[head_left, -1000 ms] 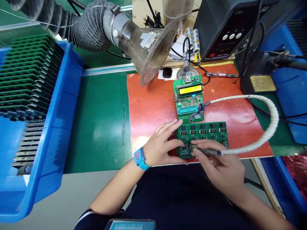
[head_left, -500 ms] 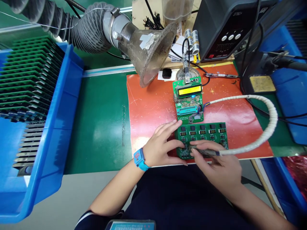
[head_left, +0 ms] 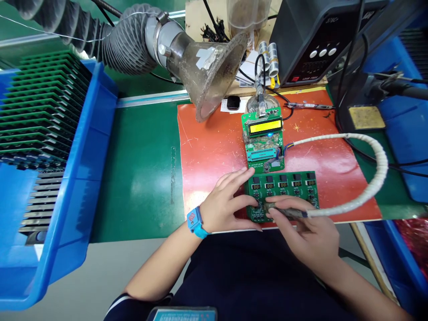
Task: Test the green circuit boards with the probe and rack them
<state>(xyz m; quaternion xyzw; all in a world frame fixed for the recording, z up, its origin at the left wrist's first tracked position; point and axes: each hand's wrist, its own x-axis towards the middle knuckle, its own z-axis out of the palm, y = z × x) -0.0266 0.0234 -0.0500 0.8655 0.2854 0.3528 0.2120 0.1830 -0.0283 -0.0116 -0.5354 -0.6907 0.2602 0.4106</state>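
A green circuit board (head_left: 306,189) with a row of small digit displays lies flat on the orange mat. Fingers spread, my left hand (head_left: 227,203) rests on the board's left side, a blue band on its wrist. My right hand (head_left: 309,236) is closed around a dark probe (head_left: 289,213), its tip at the board's lower left part; the exact contact point is hidden by the fingers. From the probe a white wrapped cable (head_left: 377,178) loops round to a programmer board (head_left: 262,141) just above, which has a lit yellow screen and a teal socket.
To the left stands a blue bin (head_left: 76,187) holding a rack of several green boards (head_left: 43,107). A fume extractor hood (head_left: 214,76) hangs over the mat's (head_left: 210,147) upper left. At the back are a black soldering station (head_left: 310,49) and a pen (head_left: 309,106).
Almost nothing differs; the whole view has shifted very slightly. Both hands and the probe keep their places on the board.
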